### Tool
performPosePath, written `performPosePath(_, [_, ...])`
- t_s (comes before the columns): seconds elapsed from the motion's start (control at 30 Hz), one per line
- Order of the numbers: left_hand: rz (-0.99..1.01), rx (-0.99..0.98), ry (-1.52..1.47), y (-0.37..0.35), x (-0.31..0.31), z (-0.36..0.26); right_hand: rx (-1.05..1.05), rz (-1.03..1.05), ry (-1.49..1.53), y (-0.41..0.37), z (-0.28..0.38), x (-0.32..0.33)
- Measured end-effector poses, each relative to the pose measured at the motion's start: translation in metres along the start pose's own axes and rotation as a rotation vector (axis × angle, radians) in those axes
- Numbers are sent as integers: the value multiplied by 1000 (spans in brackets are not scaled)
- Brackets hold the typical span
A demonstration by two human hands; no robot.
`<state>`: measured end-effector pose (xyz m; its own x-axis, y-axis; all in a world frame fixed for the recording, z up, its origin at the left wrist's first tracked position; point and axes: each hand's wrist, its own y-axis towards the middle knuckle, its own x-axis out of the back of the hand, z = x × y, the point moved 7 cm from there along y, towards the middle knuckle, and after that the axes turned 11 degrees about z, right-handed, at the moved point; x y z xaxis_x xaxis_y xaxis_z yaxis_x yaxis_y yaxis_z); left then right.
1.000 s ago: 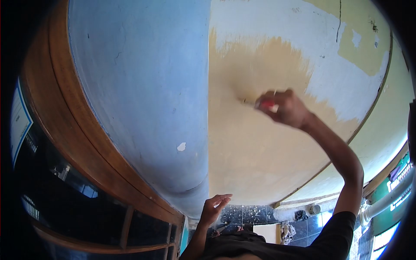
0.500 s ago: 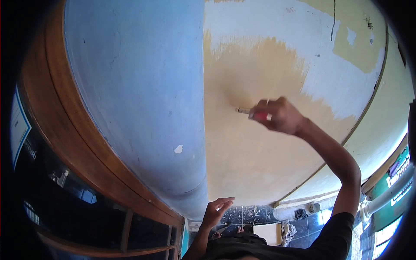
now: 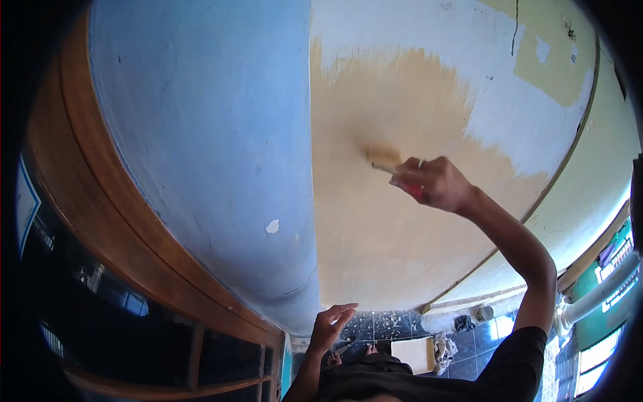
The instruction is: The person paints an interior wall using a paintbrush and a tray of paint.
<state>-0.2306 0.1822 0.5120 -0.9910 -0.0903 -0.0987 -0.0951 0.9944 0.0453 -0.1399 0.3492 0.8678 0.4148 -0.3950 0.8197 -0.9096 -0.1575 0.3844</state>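
My right hand point(image 3: 441, 184) is closed round the red handle of a paintbrush point(image 3: 383, 156). The brush's head is blurred by motion and lies at the tan-painted part of the wall point(image 3: 395, 234). Ragged brush marks edge the tan area where it meets a whitish wall section point(image 3: 499, 127). Low in the view, my left hand point(image 3: 331, 323) hangs near the bottom of the wall with its fingers stretched out and nothing in it.
A blue wall section point(image 3: 207, 120) adjoins on the left, beside a brown wooden frame point(image 3: 120, 208) with dark panes. Debris dots the dark tiled floor point(image 3: 395, 325). A white shallow box point(image 3: 410, 354), a crumpled cloth point(image 3: 444, 352) and a pale pipe point(image 3: 599, 295) are nearby.
My right hand has shifted slightly right and down, and the brush has turned so its broad side shows. My left hand stays nearly where it was. The view has shifted a little.
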Motion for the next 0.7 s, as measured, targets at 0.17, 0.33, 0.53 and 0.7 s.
performPosePath(0.17, [25, 4, 5, 5, -7, -6, -139, -268, 25, 32, -48, 73])
performPosePath(0.33, [34, -7, 31, 5, -8, -2, 14, -263, -573, 42, -23, 92])
performPosePath(0.53, [-16, -19, 11, -9, -1, -3, -67, 73, 174, 1, 7, -18])
performPosePath(0.7, [-4, -8, 43, -7, -3, -4, -165, -300, 23, 39, -44, 81])
